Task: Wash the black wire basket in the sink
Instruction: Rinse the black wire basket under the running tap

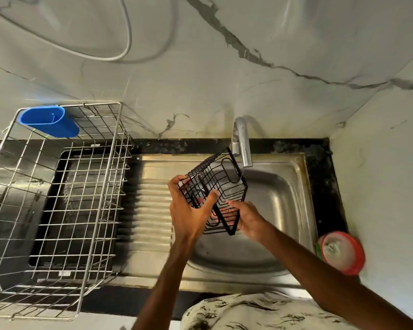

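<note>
A small black wire basket (221, 179) is held tilted above the steel sink (284, 186), just under the spout of the chrome tap (242, 144). My left hand (188, 210) grips the basket's left side, fingers over the top edge and thumb against the wires. My right hand (247, 216) holds the lower right corner, its fingers partly hidden behind the wires. A thin stream of water seems to fall from the spout past the basket's right side.
A large steel dish rack (57, 210) with a blue plastic cup holder (50, 121) stands on the counter at the left. The ribbed drainboard (148, 210) lies between rack and basin. A red-rimmed tub (341, 252) sits at the sink's right edge. Marble walls close in behind and right.
</note>
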`<state>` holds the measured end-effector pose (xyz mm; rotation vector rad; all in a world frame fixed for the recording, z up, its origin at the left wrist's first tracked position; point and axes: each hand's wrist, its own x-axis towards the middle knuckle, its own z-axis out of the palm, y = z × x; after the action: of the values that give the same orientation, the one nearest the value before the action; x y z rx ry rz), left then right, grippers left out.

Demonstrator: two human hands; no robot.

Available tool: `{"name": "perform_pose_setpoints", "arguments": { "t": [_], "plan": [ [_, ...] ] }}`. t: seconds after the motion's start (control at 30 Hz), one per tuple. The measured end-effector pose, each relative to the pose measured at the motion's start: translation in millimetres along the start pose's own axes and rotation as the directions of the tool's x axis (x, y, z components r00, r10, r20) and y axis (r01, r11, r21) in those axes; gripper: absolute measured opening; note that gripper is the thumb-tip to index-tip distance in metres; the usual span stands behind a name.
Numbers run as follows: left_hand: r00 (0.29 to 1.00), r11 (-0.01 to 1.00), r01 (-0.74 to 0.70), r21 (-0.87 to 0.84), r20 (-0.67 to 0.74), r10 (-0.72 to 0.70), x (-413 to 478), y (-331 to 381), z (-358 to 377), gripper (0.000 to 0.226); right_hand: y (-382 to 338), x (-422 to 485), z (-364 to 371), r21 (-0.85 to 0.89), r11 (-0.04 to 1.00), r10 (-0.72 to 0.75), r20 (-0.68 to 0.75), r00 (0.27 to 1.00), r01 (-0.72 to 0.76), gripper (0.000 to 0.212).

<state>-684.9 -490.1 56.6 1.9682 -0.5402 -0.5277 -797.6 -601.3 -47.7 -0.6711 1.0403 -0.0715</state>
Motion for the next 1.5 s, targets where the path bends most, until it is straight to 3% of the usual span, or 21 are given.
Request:
{"name": "perform_pose_setpoints", "arguments": {
  "t": [0.1, 0.23, 0.33, 0.4, 0.43, 0.53, 0.67, 0.77, 0.83, 0.87, 0.93, 1.0, 1.03, 1.07, 1.17, 1.27, 1.33, 1.5],
  "plan": [
    [0.999, 0.996, 0.030, -0.089, 0.036, -0.027, -16.0, -10.3, -6.5, 0.073, -7.0, 0.8, -4.5, -0.122, 0.992, -0.036, -0.014, 0.999, 0.034, 0.026],
    [0.951, 0.878, 0.308, -0.367, 0.119, -0.284, -15.3, -17.6, -28.8, 0.073, -24.0, -1.4, -17.7, -0.288, 0.955, -0.052, 0.070, 0.996, 0.070, 0.032],
    [0.865, 0.835, 0.488, -0.257, 0.274, -0.421, 5.5, -10.6, -37.1, 0.082, -39.2, -10.4, -24.1, -0.357, 0.927, -0.072, 0.127, 0.989, 0.113, 0.025],
    [0.825, 0.843, 0.507, -0.178, 0.385, -0.415, 20.3, 4.6, -32.3, 0.057, -46.7, -10.1, -27.2, -0.398, 0.906, -0.084, 0.163, 0.983, 0.144, 0.028],
    [0.807, 0.849, 0.509, -0.141, 0.422, -0.413, 27.8, 11.0, -28.3, 0.057, -49.8, -9.6, -28.1, -0.421, 0.893, -0.089, 0.183, 0.979, 0.160, 0.031],
    [0.784, 0.892, 0.445, -0.075, 0.514, -0.348, 52.6, 6.7, -7.5, 0.092, -56.0, -5.6, -34.9, -0.451, 0.876, -0.072, 0.228, 0.971, 0.171, 0.033],
    [0.727, 0.866, 0.499, -0.022, 0.555, -0.404, 70.7, -5.1, 14.1, 0.081, -63.4, -0.7, -46.9, -0.440, 0.890, -0.025, 0.219, 0.975, 0.122, 0.029],
    [0.699, 0.814, 0.578, -0.054, 0.547, -0.460, 71.8, -0.6, 21.0, 0.098, -63.1, 9.6, -62.0, -0.517, 0.851, 0.024, 0.214, 0.977, 0.092, 0.032],
    [0.702, 0.800, 0.595, -0.080, 0.536, -0.469, 72.4, -0.8, 22.0, 0.103, -63.4, 17.5, -67.9, -0.674, 0.727, -0.037, 0.156, 0.987, 0.134, 0.040],
    [0.701, 0.792, 0.603, -0.096, 0.537, -0.469, 71.5, -1.2, 21.3, 0.103, -63.9, 22.7, -70.8, -0.779, 0.597, -0.159, 0.122, 0.980, 0.194, 0.043],
    [0.701, 0.787, 0.610, -0.092, 0.527, -0.481, 69.9, -7.3, 22.6, 0.095, -66.3, 30.1, -73.2, -0.901, 0.315, -0.516, 0.101, 0.851, 0.298, 0.032],
    [0.703, 0.808, 0.587, -0.060, 0.533, -0.471, 66.3, -8.4, 23.6, 0.057, -75.9, 34.6, -71.9, -0.918, 0.107, -0.642, 0.230, 0.731, 0.383, 0.031],
    [0.704, 0.808, 0.587, -0.048, 0.524, -0.480, 65.8, -10.3, 25.6, 0.038, -81.8, 37.3, -69.6, -0.907, 0.005, -0.593, 0.337, 0.731, 0.422, 0.032],
    [0.708, 0.802, 0.596, -0.047, 0.501, -0.497, 65.7, -9.9, 27.1, 0.035, -87.5, 40.1, -66.9, -0.888, -0.110, -0.490, 0.439, 0.753, 0.446, 0.033],
    [0.724, 0.785, 0.619, -0.030, 0.409, -0.555, 67.3, -7.1, 35.7, 0.069, -98.0, 52.8, -58.0, -0.788, -0.360, -0.182, 0.585, 0.790, 0.500, 0.042],
    [0.772, 0.816, 0.577, -0.031, 0.349, -0.532, 69.0, -3.7, 42.2, 0.095, -101.8, 55.8, -46.9, -0.700, -0.553, -0.075, 0.582, 0.810, 0.452, 0.064],
    [0.794, 0.827, 0.561, -0.031, 0.302, -0.527, 71.1, -5.1, 46.1, 0.105, -95.7, 51.9, -41.0, -0.684, -0.617, -0.064, 0.536, 0.842, 0.389, 0.069],
    [0.837, 0.846, 0.523, -0.104, 0.252, -0.487, 66.3, -5.4, 52.6, 0.088, -65.3, 44.9, -50.5, -0.584, -0.697, -0.019, 0.594, 0.804, 0.415, 0.071]
  ]
}}
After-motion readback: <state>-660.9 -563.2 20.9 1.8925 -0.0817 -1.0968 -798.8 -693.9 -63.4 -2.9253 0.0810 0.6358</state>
